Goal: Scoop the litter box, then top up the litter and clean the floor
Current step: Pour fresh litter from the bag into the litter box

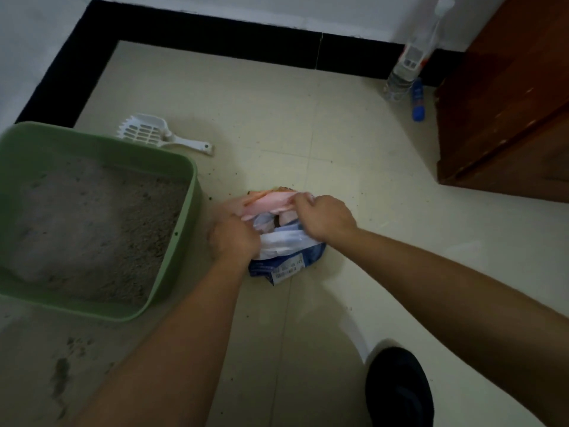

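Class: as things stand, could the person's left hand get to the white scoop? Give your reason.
Probably yes. The scoop lies on open floor just past the litter box corner, nothing lying between it and the left hand. That hand holds the bag, so it must let go first.

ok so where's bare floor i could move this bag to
Widest bare tile lies between scoop and bottle, below the skirting. More lies right of the bag, before the cabinet. Crowded: the gap between box and bag, where left hand and right hand grip it.
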Action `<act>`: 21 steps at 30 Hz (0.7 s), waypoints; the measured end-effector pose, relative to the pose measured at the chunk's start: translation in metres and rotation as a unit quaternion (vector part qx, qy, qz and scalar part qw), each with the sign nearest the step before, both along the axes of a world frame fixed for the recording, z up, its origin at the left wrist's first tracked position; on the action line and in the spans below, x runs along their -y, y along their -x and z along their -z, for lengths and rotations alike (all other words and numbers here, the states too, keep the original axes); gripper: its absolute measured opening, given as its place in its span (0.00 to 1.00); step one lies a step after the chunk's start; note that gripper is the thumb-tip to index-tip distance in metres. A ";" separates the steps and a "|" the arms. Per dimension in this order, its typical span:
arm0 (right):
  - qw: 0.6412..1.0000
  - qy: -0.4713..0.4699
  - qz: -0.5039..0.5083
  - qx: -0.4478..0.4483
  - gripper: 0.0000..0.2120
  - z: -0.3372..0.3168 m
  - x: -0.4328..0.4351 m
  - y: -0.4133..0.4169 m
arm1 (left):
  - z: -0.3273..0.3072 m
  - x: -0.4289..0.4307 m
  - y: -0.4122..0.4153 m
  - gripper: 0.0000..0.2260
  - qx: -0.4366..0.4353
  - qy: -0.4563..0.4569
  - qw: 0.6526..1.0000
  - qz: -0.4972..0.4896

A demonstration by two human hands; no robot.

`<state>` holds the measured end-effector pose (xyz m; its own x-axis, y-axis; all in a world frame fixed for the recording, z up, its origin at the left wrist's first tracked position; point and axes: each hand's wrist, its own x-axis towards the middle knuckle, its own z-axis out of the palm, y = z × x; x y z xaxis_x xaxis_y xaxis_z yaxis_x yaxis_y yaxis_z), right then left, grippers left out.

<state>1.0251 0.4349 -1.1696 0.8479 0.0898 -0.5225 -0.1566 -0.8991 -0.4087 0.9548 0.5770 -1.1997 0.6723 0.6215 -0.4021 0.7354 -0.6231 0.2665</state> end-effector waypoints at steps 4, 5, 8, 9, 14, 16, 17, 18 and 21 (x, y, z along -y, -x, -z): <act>0.990 0.015 -0.139 0.009 0.34 0.012 -0.005 0.000 | 0.015 -0.012 0.001 0.13 0.016 -0.003 1.000 0.027; 0.985 0.009 -0.171 -0.005 0.30 0.011 -0.005 -0.005 | 0.014 -0.013 0.001 0.12 0.029 -0.015 0.999 0.044; 0.965 0.024 -0.234 -0.112 0.23 0.002 -0.015 -0.024 | 0.011 -0.022 -0.003 0.10 0.064 -0.001 0.998 0.019; 0.962 0.030 -0.226 -0.150 0.22 -0.002 -0.017 -0.031 | 0.009 -0.023 -0.002 0.10 0.079 0.037 0.996 -0.008; 0.983 -0.048 -0.044 -0.172 0.15 0.001 0.007 -0.046 | 0.007 -0.010 0.002 0.09 0.206 0.479 0.817 -0.248; 0.989 -0.072 0.006 -0.131 0.18 0.018 0.014 -0.029 | 0.010 -0.006 0.003 0.09 0.197 0.526 0.778 -0.280; 0.992 -0.080 0.023 -0.099 0.21 0.027 0.014 -0.021 | 0.012 -0.006 0.001 0.10 0.190 0.537 0.773 -0.279; 0.994 -0.078 0.041 -0.068 0.26 0.034 0.011 -0.013 | 0.014 -0.007 0.001 0.10 0.186 0.543 0.770 -0.278; 0.995 -0.072 0.072 0.001 0.30 0.050 0.006 -0.001 | 0.020 -0.010 -0.001 0.11 0.205 0.527 0.773 -0.288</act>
<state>1.0262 0.4286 -1.2198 0.8589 0.0408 -0.5106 -0.2781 -0.8000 -0.5317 0.9561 0.5866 -1.2201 0.6115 0.3380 -0.7154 0.5289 0.4979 0.6873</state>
